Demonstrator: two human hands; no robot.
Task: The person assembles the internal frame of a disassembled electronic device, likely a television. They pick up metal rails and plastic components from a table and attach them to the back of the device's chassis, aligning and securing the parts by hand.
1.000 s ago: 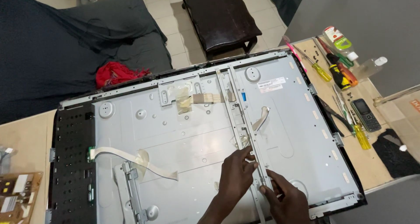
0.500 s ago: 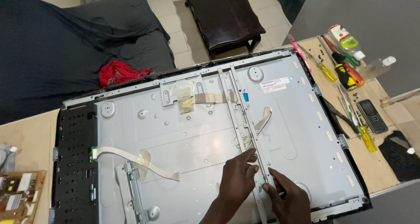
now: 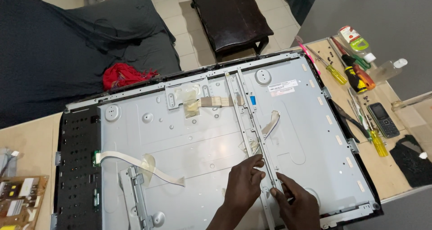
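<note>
A large flat screen panel lies face down on the table, its grey metal back plate (image 3: 202, 140) up. A long thin metal bracket strip (image 3: 252, 117) runs down the middle of the plate. My left hand (image 3: 243, 185) rests on the plate with its fingertips against the left side of the strip's lower part. On the strip's right side, my right hand (image 3: 294, 203) pinches the strip near its lower end. A white ribbon cable (image 3: 139, 162) lies loose at the left, and a shorter ribbon cable (image 3: 270, 122) lies beside the strip.
Screwdrivers (image 3: 355, 77), a plastic bottle (image 3: 355, 43), a small black phone (image 3: 382, 120) and a black cloth (image 3: 411, 160) lie on the table at the right. Circuit boards (image 3: 18, 198) sit at the left edge. A dark sofa with a red cloth (image 3: 126, 75) and a dark bench (image 3: 229, 18) stand beyond.
Both hands stay at the lower end of the strip, with only small finger shifts. The view has drifted slightly.
</note>
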